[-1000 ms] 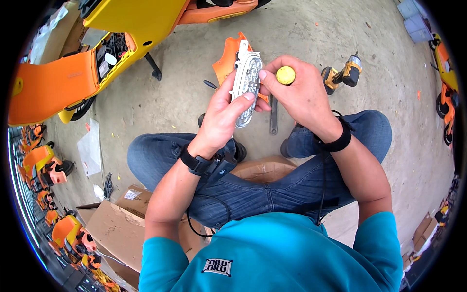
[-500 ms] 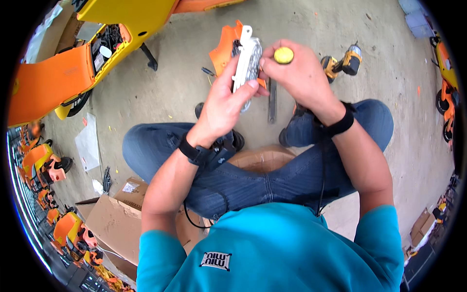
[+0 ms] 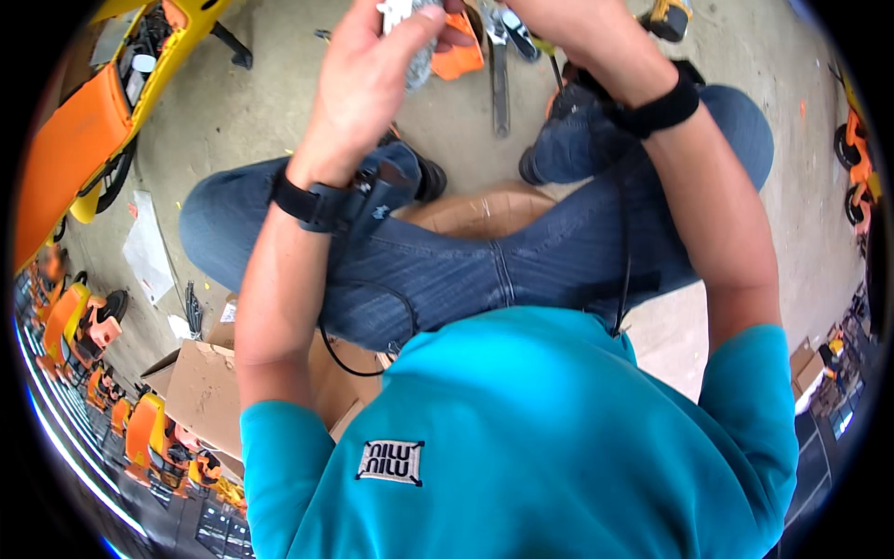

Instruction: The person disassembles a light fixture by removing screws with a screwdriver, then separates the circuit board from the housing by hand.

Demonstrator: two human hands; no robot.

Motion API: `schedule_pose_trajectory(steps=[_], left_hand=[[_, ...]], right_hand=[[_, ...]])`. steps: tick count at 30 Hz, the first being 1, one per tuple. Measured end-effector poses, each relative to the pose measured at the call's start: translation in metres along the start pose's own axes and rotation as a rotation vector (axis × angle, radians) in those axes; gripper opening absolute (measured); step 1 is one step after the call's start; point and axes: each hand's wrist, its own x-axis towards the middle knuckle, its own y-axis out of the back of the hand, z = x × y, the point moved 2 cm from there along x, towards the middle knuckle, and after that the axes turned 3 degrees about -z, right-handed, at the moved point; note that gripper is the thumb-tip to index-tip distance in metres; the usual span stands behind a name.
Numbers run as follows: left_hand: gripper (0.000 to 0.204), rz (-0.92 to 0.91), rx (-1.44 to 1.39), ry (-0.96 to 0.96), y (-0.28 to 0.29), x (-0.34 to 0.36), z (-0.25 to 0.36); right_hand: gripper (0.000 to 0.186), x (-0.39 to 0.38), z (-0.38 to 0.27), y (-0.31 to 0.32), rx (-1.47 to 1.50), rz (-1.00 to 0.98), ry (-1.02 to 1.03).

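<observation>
My left hand (image 3: 358, 88), at the upper edge, is closed around a silver and white lamp unit (image 3: 421, 67), thumb along its side. Part of the lamp is cut off by the edge. Beside it, an orange plastic piece (image 3: 458, 58) shows beyond my fingers. My right hand (image 3: 582, 28) is also at the upper edge, its fingertips out of the picture. From beneath it sticks a screwdriver (image 3: 557, 71), a thin dark shaft with a yellow-green handle end; the grip itself is mostly hidden.
A long grey metal tool (image 3: 500, 93) lies on the floor between my feet. Beyond my right wrist is a yellow and black power drill (image 3: 669, 19). A yellow and orange vehicle (image 3: 79, 140) stands at left, cardboard boxes (image 3: 203, 384) lower left, and a white sheet (image 3: 149, 252) on the floor.
My view has tipped, so hands and lamp sit higher and partly leave the picture. The round yellow end at my right hand no longer shows; a dark shaft now points down from beneath it.
</observation>
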Motion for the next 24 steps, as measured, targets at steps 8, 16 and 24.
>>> schedule_pose_trajectory(steps=[8, 16, 24], left_hand=[[0.041, 0.061, 0.024, -0.057, -0.015, -0.003, 0.004], [0.033, 0.183, -0.219, 0.055, 0.025, 0.001, 0.013], [0.032, 0.205, -0.383, 0.032, 0.045, 0.002, 0.010]], right_hand=[[0.014, 0.004, 0.017, -0.006, 0.215, -0.020, 0.064], [0.026, 0.023, 0.059, -0.020, -0.218, -0.015, 0.117], [0.016, 0.029, 0.105, -0.028, -0.090, -0.298, -0.184]])
